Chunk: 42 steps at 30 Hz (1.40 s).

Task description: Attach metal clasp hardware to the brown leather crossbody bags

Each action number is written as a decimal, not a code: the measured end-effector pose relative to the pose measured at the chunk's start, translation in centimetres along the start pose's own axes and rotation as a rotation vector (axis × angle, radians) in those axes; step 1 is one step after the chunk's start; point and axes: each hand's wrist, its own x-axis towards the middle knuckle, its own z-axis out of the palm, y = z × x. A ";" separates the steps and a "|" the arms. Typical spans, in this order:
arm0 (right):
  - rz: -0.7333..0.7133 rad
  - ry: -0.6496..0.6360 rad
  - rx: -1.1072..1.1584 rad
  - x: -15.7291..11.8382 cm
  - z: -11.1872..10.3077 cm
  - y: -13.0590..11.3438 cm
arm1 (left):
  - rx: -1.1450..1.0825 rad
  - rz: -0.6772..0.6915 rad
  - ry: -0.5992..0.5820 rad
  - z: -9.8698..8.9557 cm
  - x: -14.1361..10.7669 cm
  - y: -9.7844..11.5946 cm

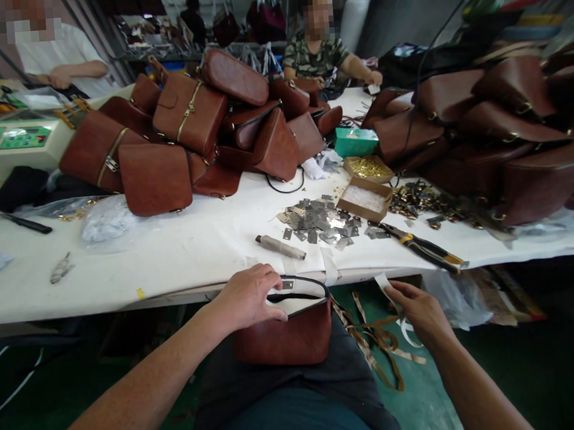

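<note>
A brown leather bag (287, 341) rests on my lap against the table edge, its mouth spread to show a white lining. My left hand (251, 297) grips the bag's rim at the left, thumb on the near side and fingers on the far side. Inside the mouth, a small metal plate (288, 284) shows beside my fingertips. To the right of the bag, my right hand (418, 307) pinches a strip of white tape (384, 284), whose lower end curls below the fingers. Tan tape strips (384, 346) hang between the bag and that hand.
Loose metal plates (317, 219) lie ahead, near a grey rod-like tool (280, 247) and yellow-black pliers (423, 247). Small cardboard boxes (365, 199) and a green box (355, 142) stand behind. Brown bags (155, 177) are heaped on both sides. Two people (321, 53) work across the table.
</note>
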 end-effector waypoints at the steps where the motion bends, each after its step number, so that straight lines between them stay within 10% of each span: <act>1: 0.000 0.005 -0.019 0.0 0.0 -0.1 | -0.017 0.002 0.001 0.1 0.0 -0.1; 15: -0.095 0.091 -0.341 -3.8 -0.1 -5.0 | -0.158 -0.147 -0.032 0.2 -0.1 -1.1; 22: -0.678 -0.320 -0.282 -11.1 9.5 -11.0 | -0.169 -0.141 -0.046 0.3 -0.2 -1.3; 27: -0.741 -0.383 -0.515 -11.1 13.9 -10.9 | -0.144 -0.082 -0.028 0.5 -0.7 -1.6; 42: -0.719 -0.291 -0.587 -11.1 14.5 -9.8 | -0.110 -0.130 0.010 0.6 -0.7 -1.1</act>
